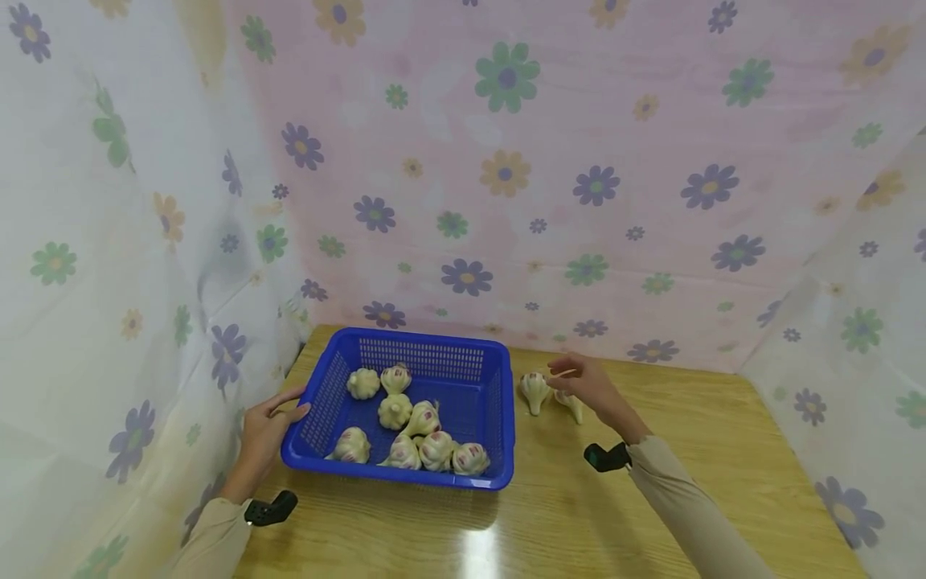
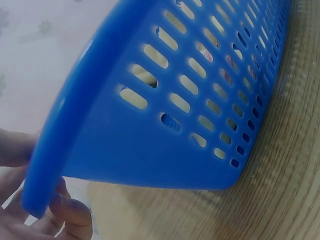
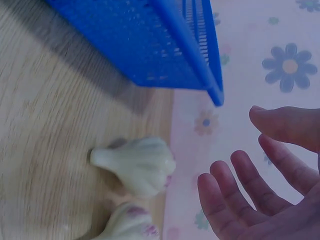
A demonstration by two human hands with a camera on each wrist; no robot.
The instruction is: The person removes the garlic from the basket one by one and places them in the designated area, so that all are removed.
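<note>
A blue plastic basket [image 1: 398,477] holds several garlic bulbs [image 1: 395,411]. My left hand [image 1: 259,430] grips its left rim; in the left wrist view the thumb is on one side of the rim [image 2: 75,105] and the curled fingers [image 2: 75,215] are on the other. To the right of the basket, a garlic bulb [image 1: 534,390] and another bulb [image 1: 571,404] lie on the table. My right hand [image 1: 587,384] hovers by these two, partly covering the second. Its fingers are spread and hold nothing in the right wrist view, apart from the nearer bulb [image 3: 140,167].
The wooden table [image 1: 694,450] backs onto a flowered pink curtain [image 1: 550,241]. More flowered sheeting [image 1: 79,338] hangs along the left side, close to my left arm, and also on the right. A black wrist camera [image 1: 606,457] sits at my right wrist.
</note>
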